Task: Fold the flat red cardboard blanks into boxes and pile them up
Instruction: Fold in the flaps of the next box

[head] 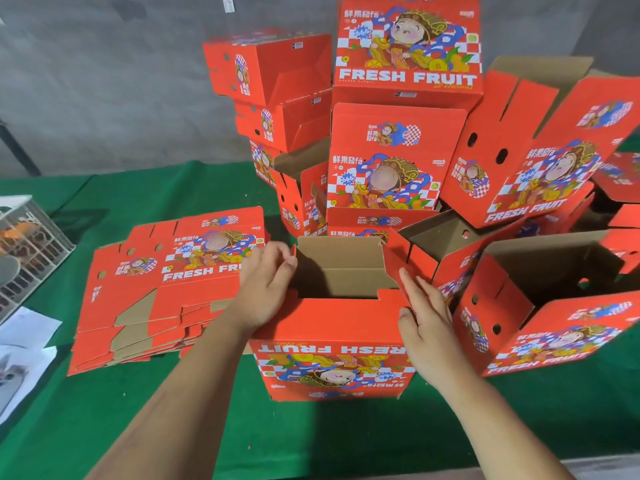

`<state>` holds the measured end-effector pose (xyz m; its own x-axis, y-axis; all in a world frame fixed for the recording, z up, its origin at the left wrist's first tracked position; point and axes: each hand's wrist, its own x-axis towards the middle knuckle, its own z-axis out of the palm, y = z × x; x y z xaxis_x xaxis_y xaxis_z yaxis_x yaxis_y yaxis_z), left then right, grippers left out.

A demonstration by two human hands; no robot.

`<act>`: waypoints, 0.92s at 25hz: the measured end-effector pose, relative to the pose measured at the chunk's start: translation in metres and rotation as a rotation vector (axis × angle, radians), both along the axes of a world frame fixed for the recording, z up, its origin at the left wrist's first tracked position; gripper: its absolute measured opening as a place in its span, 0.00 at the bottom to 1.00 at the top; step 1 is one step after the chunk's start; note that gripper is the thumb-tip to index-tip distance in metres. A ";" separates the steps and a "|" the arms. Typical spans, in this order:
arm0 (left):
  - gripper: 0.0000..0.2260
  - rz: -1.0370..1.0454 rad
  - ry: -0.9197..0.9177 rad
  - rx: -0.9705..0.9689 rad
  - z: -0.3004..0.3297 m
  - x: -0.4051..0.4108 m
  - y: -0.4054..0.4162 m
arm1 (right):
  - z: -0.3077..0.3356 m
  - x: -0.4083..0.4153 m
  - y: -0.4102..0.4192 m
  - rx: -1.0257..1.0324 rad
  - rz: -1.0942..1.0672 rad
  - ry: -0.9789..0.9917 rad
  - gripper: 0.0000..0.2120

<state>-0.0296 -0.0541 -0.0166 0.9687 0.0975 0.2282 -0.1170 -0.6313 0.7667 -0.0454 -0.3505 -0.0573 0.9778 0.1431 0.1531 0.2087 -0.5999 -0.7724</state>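
Box (332,341): we see it red, upright, top open, brown inside, print upside down.
Left hand (265,289): our fingers curl round its left flap.
Right hand (427,323): our straight fingers press its right flap.

Bare green cloth (311,441) nearside; flat blanks (166,289) left, folded boxes (394,161) crowding behind, seemingly right too.

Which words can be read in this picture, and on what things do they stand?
"FRESH FRUIT": top box of the pile.
"FRESH FRUIT", upside down: box between the hands.
"FRESH FR", rest hidden: flat blanks.
Chinese characters and small script on the boxes: too small or blurred to read.
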 end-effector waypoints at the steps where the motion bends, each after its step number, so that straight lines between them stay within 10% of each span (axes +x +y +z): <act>1: 0.09 -0.033 0.029 -0.042 -0.003 0.004 -0.002 | 0.000 0.000 0.000 -0.003 0.007 0.004 0.31; 9: 0.37 -0.155 0.337 0.071 0.005 0.036 0.007 | 0.003 -0.006 -0.001 -0.012 -0.014 -0.025 0.30; 16: 0.41 -0.012 0.659 0.240 0.042 0.054 0.004 | 0.006 -0.010 0.000 -0.091 0.060 -0.045 0.26; 20: 0.43 0.277 0.307 0.468 0.004 0.041 -0.012 | 0.006 -0.015 -0.005 -0.205 0.069 0.035 0.25; 23: 0.31 -0.075 -0.148 0.516 0.005 0.043 -0.005 | 0.010 -0.011 -0.003 -0.344 -0.013 0.081 0.25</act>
